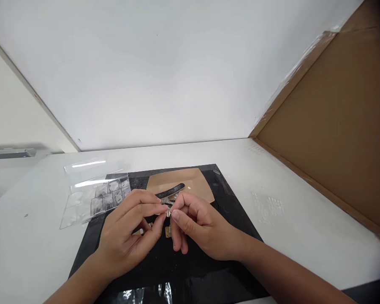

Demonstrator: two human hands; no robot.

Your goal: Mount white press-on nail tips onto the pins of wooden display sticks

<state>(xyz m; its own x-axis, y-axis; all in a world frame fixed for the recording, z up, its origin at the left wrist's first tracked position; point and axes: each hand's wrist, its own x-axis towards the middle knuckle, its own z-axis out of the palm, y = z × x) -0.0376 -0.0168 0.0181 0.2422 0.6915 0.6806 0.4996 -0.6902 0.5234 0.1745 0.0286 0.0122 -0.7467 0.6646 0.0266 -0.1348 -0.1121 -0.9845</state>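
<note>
Shiny plastic wrap point(145, 294) lies nearest the camera, at the near edge of one black mat point(209, 270). Above it, two hands meet over the mat. Both pinch one tiny clear piece point(169, 213) between their fingertips. It is too small to tell what it is. Left hand point(129, 232) holds it with thumb and first finger closed tight. Right hand point(198, 228) pinches it from the other side, fingers curled in close.

Under the fingers, two small tan bits point(167, 232) rest on the mat. Just behind the fingertips lies one dark nail file point(171, 191), on one brown paper sheet point(180, 183). Beyond the left hand's fingers sits one clear plastic tray point(95, 198) with many little squares. All of it rests on one white table point(304, 202). Well past the right hand's fingers stands one brown cardboard wall point(335, 126).
</note>
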